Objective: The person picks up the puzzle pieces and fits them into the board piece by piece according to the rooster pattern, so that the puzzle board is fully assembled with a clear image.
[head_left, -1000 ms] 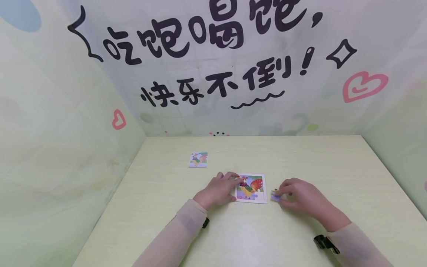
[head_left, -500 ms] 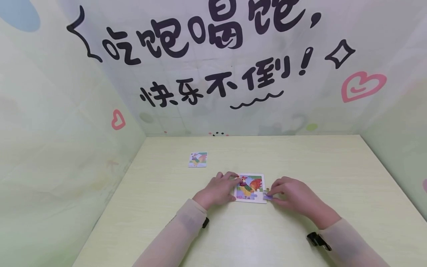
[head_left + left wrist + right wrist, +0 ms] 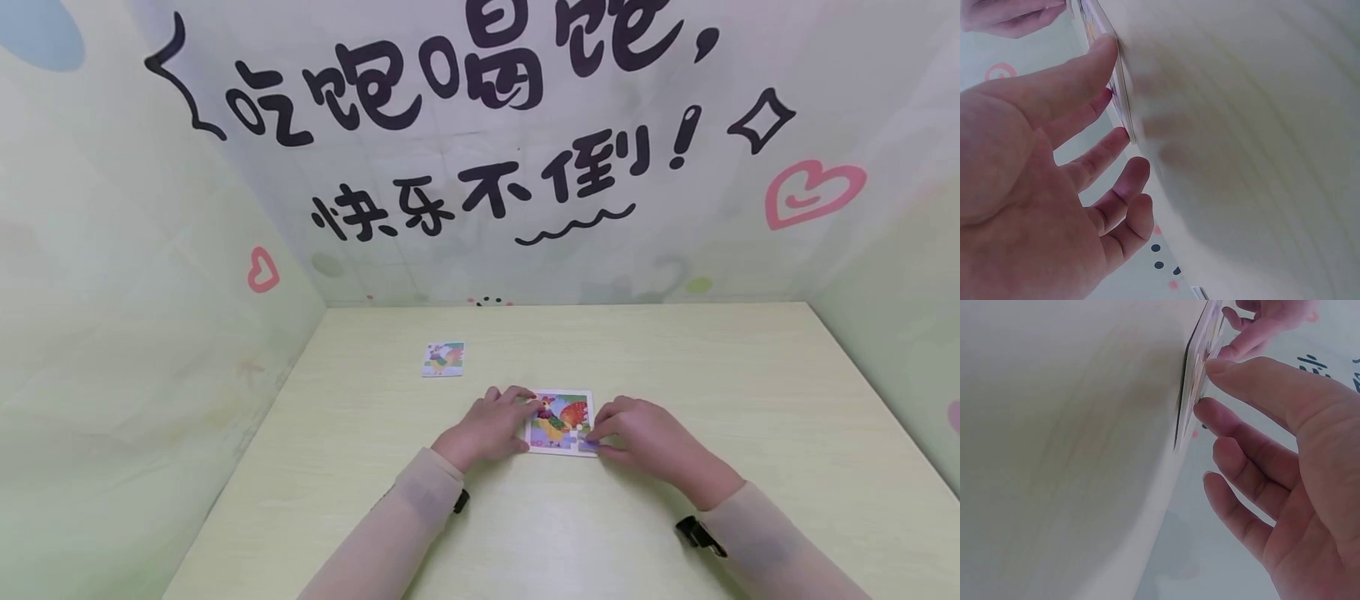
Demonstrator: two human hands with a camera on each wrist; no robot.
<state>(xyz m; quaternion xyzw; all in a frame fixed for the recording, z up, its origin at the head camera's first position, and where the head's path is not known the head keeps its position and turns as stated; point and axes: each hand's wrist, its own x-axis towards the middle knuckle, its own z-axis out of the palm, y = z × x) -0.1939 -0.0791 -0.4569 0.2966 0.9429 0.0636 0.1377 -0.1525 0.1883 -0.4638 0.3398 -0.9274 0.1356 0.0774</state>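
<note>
A small jigsaw puzzle of a colourful rooster lies in a white frame on the table, with a white gap at its lower right. My left hand holds the frame by its left side, thumb at the near corner and fingers over the far part. In the left wrist view the thumb of the left hand meets the frame's edge. My right hand pinches a purple puzzle piece between thumb and fingers, over the lower right of the frame. The fingertips of the right hand partly hide the piece.
A small card with the same rooster picture lies farther back on the left of the table. Behind stands a printed backdrop with black lettering and hearts, with fabric walls on both sides.
The right hand has moved left with the puzzle piece, from beside the frame to over its lower right gap. The left hand has stayed at the frame's left side.
</note>
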